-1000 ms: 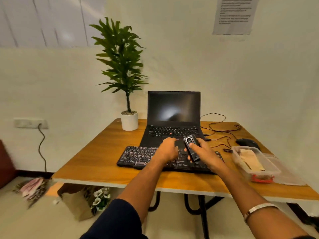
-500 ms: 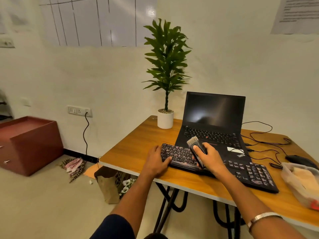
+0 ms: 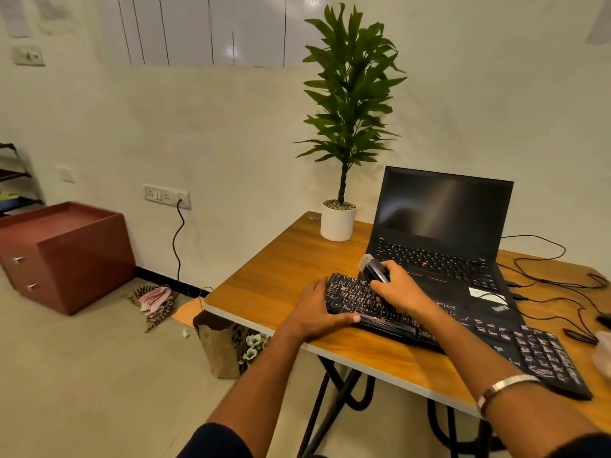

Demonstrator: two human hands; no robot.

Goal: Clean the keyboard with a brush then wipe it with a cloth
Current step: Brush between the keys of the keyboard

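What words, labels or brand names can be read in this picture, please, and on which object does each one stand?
"ThinkPad": on the palm rest of the laptop, near its right corner; small, only just legible.
White sticker on the palm rest: print too small to read.
Key legends on the external keyboard: blurred, unreadable.
Key legends on the laptop: too small to read.
Papers on the wall: too blurred to read.
Brush in the right hand: no marking visible.
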